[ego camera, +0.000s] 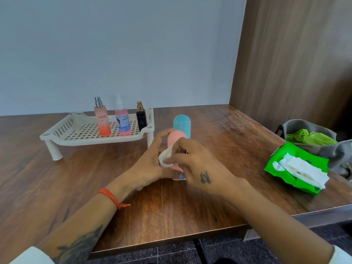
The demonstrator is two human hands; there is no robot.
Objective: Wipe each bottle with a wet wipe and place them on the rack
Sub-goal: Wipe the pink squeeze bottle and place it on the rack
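A: Where is the pink bottle [176, 137]?

B: Upright on the wooden table [190, 206], just right of the white rack [62, 133] and in front of the blue bottle [182, 125]. The left hand [152, 166] curls round its lower body.

A: And the right hand [192, 164]?

B: Its fingers pinch a folded wet wipe [165, 158] against the bottle's side.

A: The rack?

B: It holds three spray bottles: peach [102, 121], pink-liquid [122, 121], black [141, 119]. The green wipes pack [297, 166] lies well right of it.

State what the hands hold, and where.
Left hand grips the pink bottle around its middle; right hand pinches a folded wet wipe against it.
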